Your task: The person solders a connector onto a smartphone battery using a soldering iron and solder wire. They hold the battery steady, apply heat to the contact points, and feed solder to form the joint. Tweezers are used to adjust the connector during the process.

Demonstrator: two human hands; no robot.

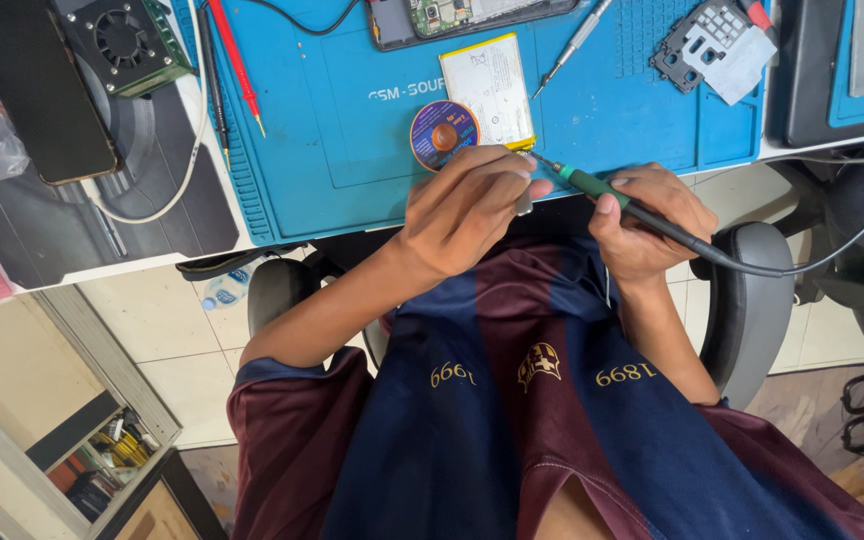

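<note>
Right hand (652, 225) grips soldering iron (592, 187); left hand's (467, 210) hold unclear.

The left hand (467, 205) hides whatever its grip pinches — the opened phone (472, 15) is cut off at the top edge.

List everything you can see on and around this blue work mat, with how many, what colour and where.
Work mat: one, blue, on the desk.
Round spool: one, purple with an orange centre, near the mat's front edge.
Flat battery: one, white and yellow, behind the spool.
Opened phone: one, dark, at the mat's far edge.
Test probes: two, red and black, on the mat's left side.
Screwdriver: one, silver, right of the battery.
Metal plate: one, grey, far right on the mat.
Small fan: one, black, top left.
Soldering iron: one, green and black, held in the right hand.
Left hand: fingers curled around something small at the iron's tip.
</note>
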